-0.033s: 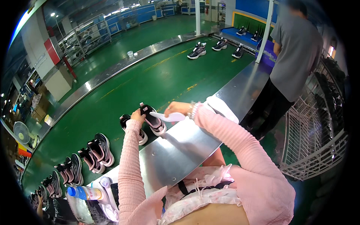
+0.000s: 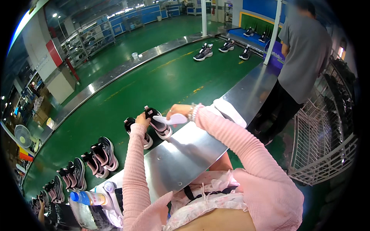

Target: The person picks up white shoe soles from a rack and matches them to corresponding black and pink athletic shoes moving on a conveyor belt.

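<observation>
My left hand (image 2: 142, 119) is closed on the collar of a black and pink sneaker (image 2: 161, 127) at the near edge of the green belt. A second sneaker (image 2: 145, 141) stands just left of it, partly hidden by my left hand and sleeve. In my right hand (image 2: 180, 111) is a white insole (image 2: 176, 119), pinched near its broad end. Its other end reaches over the opening of the held sneaker; whether it touches the inside, I cannot make out. Beside my right forearm, several white insoles (image 2: 230, 111) lie piled on the metal ledge (image 2: 181, 158).
Pairs of sneakers (image 2: 102, 156) line the green belt (image 2: 115, 104) at left; more (image 2: 203, 52) stand far right. A blue-capped bottle (image 2: 88, 198) lies near my left sleeve. Another person (image 2: 304, 50) stands at right beside a white wire cart (image 2: 312, 150).
My right hand has shifted slightly left, and the insole is turned to show more of its broad face. My left hand stays on the sneaker.
</observation>
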Tool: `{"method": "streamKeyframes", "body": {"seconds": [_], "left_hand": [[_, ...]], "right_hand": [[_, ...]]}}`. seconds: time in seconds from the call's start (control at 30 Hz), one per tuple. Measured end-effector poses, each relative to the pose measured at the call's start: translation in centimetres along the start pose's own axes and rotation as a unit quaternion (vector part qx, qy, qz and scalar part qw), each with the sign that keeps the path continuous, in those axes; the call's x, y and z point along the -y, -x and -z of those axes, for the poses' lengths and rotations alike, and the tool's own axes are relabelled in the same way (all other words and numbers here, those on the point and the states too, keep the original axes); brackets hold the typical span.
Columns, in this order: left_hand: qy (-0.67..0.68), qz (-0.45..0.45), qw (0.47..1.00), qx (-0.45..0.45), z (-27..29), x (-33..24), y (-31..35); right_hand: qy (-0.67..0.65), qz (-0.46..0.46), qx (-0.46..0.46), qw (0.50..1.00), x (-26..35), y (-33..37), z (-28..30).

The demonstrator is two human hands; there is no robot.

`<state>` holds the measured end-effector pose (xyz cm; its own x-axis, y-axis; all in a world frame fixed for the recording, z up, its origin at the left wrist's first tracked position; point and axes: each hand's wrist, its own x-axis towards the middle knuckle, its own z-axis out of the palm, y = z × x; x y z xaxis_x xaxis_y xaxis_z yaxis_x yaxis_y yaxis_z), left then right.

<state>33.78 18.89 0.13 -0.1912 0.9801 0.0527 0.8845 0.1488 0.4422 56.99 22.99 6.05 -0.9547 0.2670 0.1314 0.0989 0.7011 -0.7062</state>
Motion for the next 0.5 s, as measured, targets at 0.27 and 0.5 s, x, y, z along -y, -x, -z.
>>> {"method": "streamKeyframes", "body": {"seconds": [0.27, 0.5], "left_hand": [[0.038, -0.046, 0.998, -0.015, -1.1, 5.2, -0.8], [0.009, -0.045, 0.999, -0.019, -1.7, 4.1, 0.9]], "right_hand": [[0.244, -0.242, -0.018, 0.939, 1.1, -9.0, -5.6], [0.271, -0.330, -0.097, 0.899, -0.4, -11.1, -10.6]]}}
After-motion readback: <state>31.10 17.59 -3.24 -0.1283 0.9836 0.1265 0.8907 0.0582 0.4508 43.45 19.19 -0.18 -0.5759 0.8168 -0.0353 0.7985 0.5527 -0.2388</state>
